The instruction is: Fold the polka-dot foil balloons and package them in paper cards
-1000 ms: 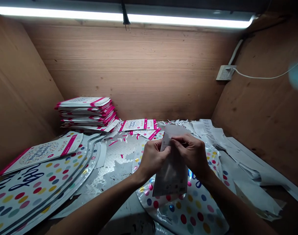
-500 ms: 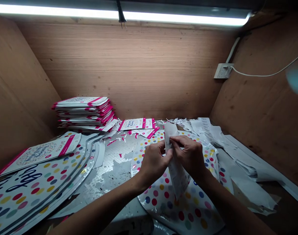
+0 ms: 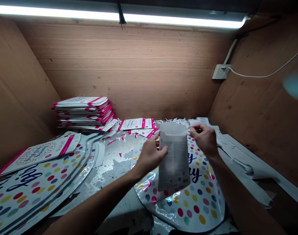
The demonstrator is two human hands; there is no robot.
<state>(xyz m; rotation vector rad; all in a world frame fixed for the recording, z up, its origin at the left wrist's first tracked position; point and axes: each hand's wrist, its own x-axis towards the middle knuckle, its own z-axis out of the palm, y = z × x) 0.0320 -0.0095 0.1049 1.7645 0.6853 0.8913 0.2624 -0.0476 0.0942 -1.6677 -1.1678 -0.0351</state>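
My left hand [image 3: 151,151] grips a flat paper packet [image 3: 174,163] by its left edge, thumb across the front. The packet is held upright, its lightly printed face toward me and a plain flap at the top. My right hand [image 3: 204,137] is just off the packet's upper right corner, thumb and fingers pinched. A small white scrap [image 3: 188,129] shows at those fingertips. Beneath both hands lies a shiny dotted balloon [image 3: 197,209] with dark blue lettering, partly covered by the packet.
At the back left stands a tall stack of pink-edged packets [image 3: 85,114]. Several dotted balloons [image 3: 43,189] overlap at the left, with a packet [image 3: 46,151] on top. Two or more packets [image 3: 133,124] lie at the back. White paper strips [image 3: 239,156] run along the right wall.
The packet has turned from edge-on to show its printed face. My right hand has moved right, off the packet. My left hand still holds it.
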